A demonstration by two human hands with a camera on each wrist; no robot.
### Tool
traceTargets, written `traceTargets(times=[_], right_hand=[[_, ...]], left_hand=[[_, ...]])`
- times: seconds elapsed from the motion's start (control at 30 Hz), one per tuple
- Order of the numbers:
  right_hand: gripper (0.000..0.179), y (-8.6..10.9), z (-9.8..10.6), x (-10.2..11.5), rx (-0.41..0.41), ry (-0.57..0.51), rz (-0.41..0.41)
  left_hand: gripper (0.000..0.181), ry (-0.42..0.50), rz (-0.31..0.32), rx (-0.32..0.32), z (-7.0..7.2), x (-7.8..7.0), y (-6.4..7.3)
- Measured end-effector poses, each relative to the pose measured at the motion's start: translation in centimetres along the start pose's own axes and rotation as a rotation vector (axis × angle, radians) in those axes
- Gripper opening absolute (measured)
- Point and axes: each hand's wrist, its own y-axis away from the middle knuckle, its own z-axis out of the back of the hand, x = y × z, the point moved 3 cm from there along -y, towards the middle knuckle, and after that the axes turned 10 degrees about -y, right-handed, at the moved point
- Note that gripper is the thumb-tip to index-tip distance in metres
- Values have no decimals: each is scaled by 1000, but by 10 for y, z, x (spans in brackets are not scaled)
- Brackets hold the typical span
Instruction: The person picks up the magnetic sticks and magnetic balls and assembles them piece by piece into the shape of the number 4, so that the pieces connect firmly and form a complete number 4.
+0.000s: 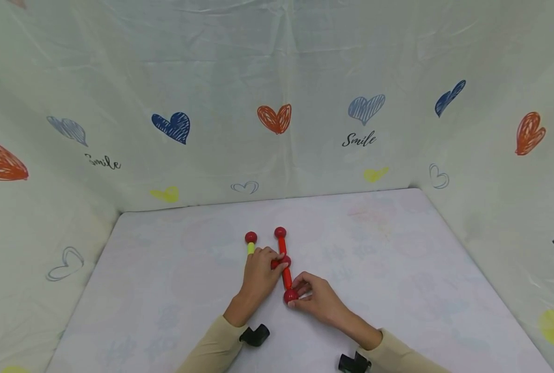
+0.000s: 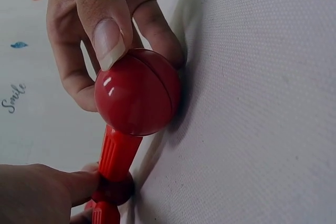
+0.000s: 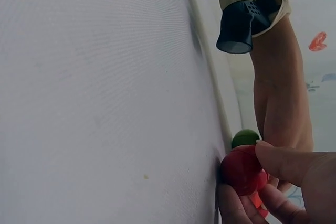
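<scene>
Red balls and red rods form a line on the table in the head view: a far ball [image 1: 280, 232], a middle ball [image 1: 285, 261] and a near ball [image 1: 290, 296]. Thumb and fingertips of my left hand [image 1: 258, 272] pinch the structure at the middle ball. My right hand [image 1: 321, 300] holds the near ball, which meets the end of a red rod [image 1: 287, 278]. Left of the line, a yellow rod [image 1: 251, 248] carries another red ball [image 1: 251, 237]; its lower end is hidden by my left hand. A green ball [image 3: 245, 138] shows partly behind the held ball in the right wrist view.
The white table [image 1: 398, 248] meets a hanging white sheet [image 1: 221, 155] printed with hearts and "Smile" at the back and sides. Black wrist cameras sit at the left cuff [image 1: 256, 335] and right cuff [image 1: 354, 363], close above the table.
</scene>
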Motion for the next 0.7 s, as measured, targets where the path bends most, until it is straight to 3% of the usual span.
traceTargets(times=[0.3,0.53,0.7], right_hand=[[30,-4,11,-1,39,75,3],[26,-10,32,-1,-30,144,8],[24,-14,51,-2,-85,158,-25]], left_hand=[[25,-63,-29,-7,0,-2,-1],[34,-98,-69,-12,2,2,3],[36,-86,-90,-47,10,16,7]])
